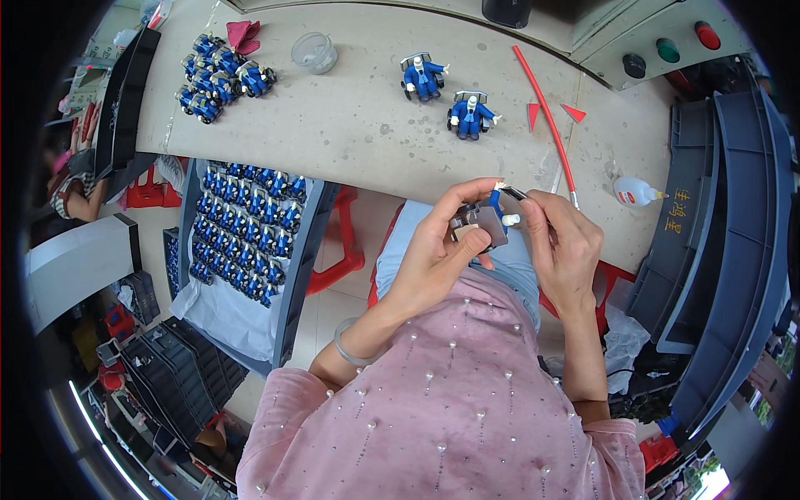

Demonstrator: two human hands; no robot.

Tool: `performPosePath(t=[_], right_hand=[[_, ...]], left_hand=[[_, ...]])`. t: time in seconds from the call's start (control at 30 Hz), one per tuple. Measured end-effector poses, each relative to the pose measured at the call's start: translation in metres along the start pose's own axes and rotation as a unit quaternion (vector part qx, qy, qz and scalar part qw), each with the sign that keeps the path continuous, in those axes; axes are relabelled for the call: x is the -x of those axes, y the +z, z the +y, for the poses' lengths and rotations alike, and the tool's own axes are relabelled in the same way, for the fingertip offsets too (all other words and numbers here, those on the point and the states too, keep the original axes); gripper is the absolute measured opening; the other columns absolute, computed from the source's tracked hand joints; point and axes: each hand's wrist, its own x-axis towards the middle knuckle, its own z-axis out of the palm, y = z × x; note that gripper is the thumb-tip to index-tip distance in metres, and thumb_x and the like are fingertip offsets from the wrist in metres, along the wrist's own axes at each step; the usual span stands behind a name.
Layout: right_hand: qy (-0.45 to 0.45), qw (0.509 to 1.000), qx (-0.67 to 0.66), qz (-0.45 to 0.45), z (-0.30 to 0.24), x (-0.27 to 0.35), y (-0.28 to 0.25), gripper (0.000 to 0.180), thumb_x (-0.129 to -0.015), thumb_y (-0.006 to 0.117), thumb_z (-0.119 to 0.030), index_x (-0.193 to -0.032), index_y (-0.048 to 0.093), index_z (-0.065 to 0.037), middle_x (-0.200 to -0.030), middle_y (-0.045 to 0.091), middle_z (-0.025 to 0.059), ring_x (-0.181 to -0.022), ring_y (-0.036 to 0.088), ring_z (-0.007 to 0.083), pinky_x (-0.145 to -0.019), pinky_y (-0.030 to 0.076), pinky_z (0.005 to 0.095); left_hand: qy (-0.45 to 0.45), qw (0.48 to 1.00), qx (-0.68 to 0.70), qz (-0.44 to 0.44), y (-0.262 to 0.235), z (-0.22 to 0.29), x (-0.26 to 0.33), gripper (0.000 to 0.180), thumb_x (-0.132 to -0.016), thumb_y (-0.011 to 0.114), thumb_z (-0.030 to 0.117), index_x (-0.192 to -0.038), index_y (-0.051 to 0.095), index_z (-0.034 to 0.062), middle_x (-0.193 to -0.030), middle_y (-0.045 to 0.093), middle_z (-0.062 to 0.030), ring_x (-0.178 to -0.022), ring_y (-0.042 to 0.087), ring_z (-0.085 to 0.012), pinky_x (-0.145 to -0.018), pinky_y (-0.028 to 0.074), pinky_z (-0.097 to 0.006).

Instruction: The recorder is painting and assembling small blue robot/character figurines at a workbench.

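Observation:
Above my lap, my left hand (pixel 446 250) is closed round a small toy figure (pixel 487 223) with a blue arm, a white head and a grey chair-like back turned up. Close against it, my right hand (pixel 567 242) pinches a small dark piece (pixel 514 192) at the figure's blue arm. The kind of that dark piece is too small to make out. On the bench ahead sit two similar blue-suited seated figures, one further back (pixel 423 77) and one nearer (pixel 472 115), both facing me.
A pile of blue figures (pixel 218 79) lies at the far left by a pink cloth (pixel 243 37) and a clear cup (pixel 314 53). A grey crate (pixel 302 275) holds rows of figures. Rightward are a red stick (pixel 546 112), red triangles (pixel 533 117), a white bottle (pixel 635 192) and stacked grey crates (pixel 733 242).

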Motion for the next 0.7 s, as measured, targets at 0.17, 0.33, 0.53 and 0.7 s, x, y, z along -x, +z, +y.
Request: performPosePath(t=[0.17, 0.33, 0.53, 0.7], right_hand=[[0.024, 0.999, -0.044, -0.006, 0.0022, 0.0001, 0.0014, 0.01, -0.086, 0.065, -0.01, -0.086, 0.067, -0.001, -0.069, 0.064, 0.0107, -0.049, 0.056, 0.0191, -0.045, 0.04, 0.0301], [0.043, 0.994, -0.098, -0.013, 0.0055, -0.0005, 0.0036, 0.013, -0.088, 0.064, -0.012, -0.087, 0.068, 0.001, -0.065, 0.063, 0.0097, -0.046, 0.05, 0.0133, -0.043, 0.036, 0.027], [0.073, 0.989, -0.118, -0.05, 0.0074, 0.0006, 0.002, 0.015, -0.089, 0.063, -0.013, -0.087, 0.068, 0.001, -0.061, 0.061, 0.0084, -0.046, 0.047, 0.0105, -0.043, 0.033, 0.0248], [0.108, 0.974, -0.194, -0.034, 0.0048, 0.0008, 0.0028, 0.015, -0.089, 0.062, -0.013, -0.087, 0.068, 0.001, -0.063, 0.062, 0.0087, -0.048, 0.049, 0.0102, -0.044, 0.034, 0.0246]], left_hand=[[-0.007, 1.0, 0.007, 0.002, -0.0007, 0.0011, 0.0005, 0.049, -0.095, 0.057, 0.017, -0.136, 0.04, -0.0006, -0.117, 0.055, -0.0124, -0.097, 0.058, -0.0139, -0.066, 0.056, -0.028], [-0.005, 1.0, 0.011, -0.005, -0.0003, 0.0015, 0.0007, 0.047, -0.095, 0.057, 0.016, -0.136, 0.041, -0.0009, -0.118, 0.056, -0.0121, -0.097, 0.058, -0.0141, -0.066, 0.056, -0.028], [-0.011, 1.0, 0.004, -0.011, -0.0023, 0.0007, 0.0, 0.047, -0.094, 0.057, 0.015, -0.136, 0.041, -0.0009, -0.118, 0.056, -0.0125, -0.096, 0.059, -0.0144, -0.066, 0.055, -0.028], [-0.002, 1.0, 0.006, -0.012, -0.0016, 0.0009, -0.0008, 0.047, -0.094, 0.057, 0.014, -0.136, 0.041, -0.0008, -0.118, 0.056, -0.0132, -0.097, 0.059, -0.0149, -0.066, 0.056, -0.028]])
